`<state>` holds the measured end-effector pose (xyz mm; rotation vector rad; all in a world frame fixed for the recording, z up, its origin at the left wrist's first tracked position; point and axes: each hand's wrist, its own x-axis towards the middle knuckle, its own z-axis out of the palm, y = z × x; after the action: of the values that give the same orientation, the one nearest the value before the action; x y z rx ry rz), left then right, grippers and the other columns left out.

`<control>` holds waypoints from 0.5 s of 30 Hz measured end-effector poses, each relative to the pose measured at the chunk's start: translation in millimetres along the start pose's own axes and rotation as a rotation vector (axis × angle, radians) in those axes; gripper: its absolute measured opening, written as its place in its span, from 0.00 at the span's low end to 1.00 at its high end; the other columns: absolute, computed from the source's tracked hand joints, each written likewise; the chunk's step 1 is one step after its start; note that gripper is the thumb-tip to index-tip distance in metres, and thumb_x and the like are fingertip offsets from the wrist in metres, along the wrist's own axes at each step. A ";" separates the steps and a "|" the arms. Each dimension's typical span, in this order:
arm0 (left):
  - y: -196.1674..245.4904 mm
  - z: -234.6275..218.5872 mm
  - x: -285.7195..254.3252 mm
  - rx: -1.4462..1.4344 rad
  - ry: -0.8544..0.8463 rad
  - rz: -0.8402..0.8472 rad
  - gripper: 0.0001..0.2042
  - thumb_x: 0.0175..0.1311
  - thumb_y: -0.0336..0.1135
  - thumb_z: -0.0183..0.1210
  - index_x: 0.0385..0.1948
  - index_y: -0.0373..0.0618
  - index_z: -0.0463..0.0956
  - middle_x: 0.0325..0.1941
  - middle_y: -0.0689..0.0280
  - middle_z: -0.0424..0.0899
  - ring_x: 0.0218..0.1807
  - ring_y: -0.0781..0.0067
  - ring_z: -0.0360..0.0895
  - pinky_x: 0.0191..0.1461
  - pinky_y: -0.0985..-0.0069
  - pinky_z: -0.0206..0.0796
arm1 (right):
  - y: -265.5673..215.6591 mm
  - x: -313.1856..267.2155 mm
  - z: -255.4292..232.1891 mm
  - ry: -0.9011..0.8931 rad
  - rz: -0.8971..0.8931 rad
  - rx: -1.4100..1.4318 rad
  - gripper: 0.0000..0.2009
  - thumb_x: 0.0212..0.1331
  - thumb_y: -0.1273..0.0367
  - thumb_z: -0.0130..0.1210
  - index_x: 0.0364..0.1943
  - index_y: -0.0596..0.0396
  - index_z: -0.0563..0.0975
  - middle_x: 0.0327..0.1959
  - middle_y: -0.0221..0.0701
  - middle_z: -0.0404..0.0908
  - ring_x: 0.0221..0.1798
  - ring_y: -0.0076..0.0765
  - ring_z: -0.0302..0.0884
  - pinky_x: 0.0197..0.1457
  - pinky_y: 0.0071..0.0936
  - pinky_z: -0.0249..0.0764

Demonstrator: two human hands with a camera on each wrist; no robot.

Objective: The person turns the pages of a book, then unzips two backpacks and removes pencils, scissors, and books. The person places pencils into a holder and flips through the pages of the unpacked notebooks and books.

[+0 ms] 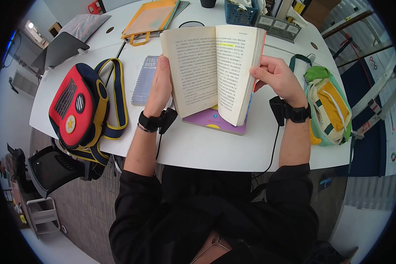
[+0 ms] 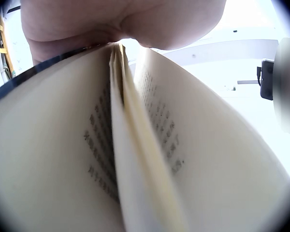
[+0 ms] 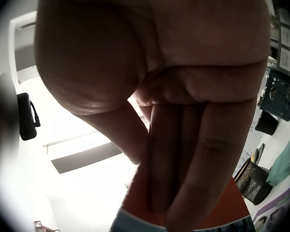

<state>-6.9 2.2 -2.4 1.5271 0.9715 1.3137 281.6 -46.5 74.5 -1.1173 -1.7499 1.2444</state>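
Note:
An open book (image 1: 198, 70) with printed pages and a yellow highlighted line is held up above the white table. The left hand (image 1: 160, 86) grips its left edge, thumb on the page side, other fingers hidden behind. At the right edge, the right hand (image 1: 279, 79) pinches the pages and cover between thumb and fingers. In the left wrist view, pages (image 2: 48, 140) fan out below the left palm (image 2: 121, 21). The right wrist view has the right fingers (image 3: 208, 150) against the orange cover (image 3: 227, 208). Beneath the book lies a purple book (image 1: 215, 122).
A red backpack (image 1: 77, 105) and a spiral notebook (image 1: 143, 86) are at the left, a green and yellow bag (image 1: 332, 108) at the right. Toward the back are an orange folder (image 1: 147, 20), a blue basket (image 1: 240, 13) and a grey rack (image 1: 277, 28). Cables hang from both wrists.

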 end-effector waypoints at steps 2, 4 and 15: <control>-1.8 -0.7 0.3 -0.012 -0.006 -0.007 0.29 0.77 0.54 0.26 0.62 0.39 0.64 0.55 0.61 0.76 0.54 0.77 0.73 0.57 0.78 0.64 | 0.0 0.0 -0.2 -0.007 -0.003 -0.002 0.15 0.66 0.67 0.51 0.50 0.66 0.75 0.40 0.37 0.83 0.39 0.29 0.83 0.38 0.25 0.81; -2.9 -1.4 0.6 -0.024 -0.012 -0.015 0.30 0.76 0.55 0.26 0.62 0.39 0.64 0.55 0.61 0.76 0.55 0.77 0.73 0.58 0.78 0.64 | -1.2 -0.3 0.6 0.006 0.003 -0.017 0.16 0.66 0.67 0.51 0.50 0.66 0.75 0.40 0.37 0.83 0.39 0.29 0.83 0.38 0.26 0.81; -0.6 1.5 -0.3 -0.088 -0.017 -0.001 0.21 0.76 0.44 0.39 0.61 0.38 0.61 0.56 0.61 0.74 0.57 0.76 0.70 0.61 0.75 0.61 | 1.7 -1.9 -7.6 0.040 0.016 -0.045 0.14 0.66 0.66 0.51 0.48 0.64 0.75 0.39 0.34 0.83 0.37 0.26 0.82 0.39 0.25 0.80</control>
<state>-5.4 1.9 -3.1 1.4678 0.8920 1.3234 289.6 -45.3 75.0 -1.1755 -1.7504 1.1897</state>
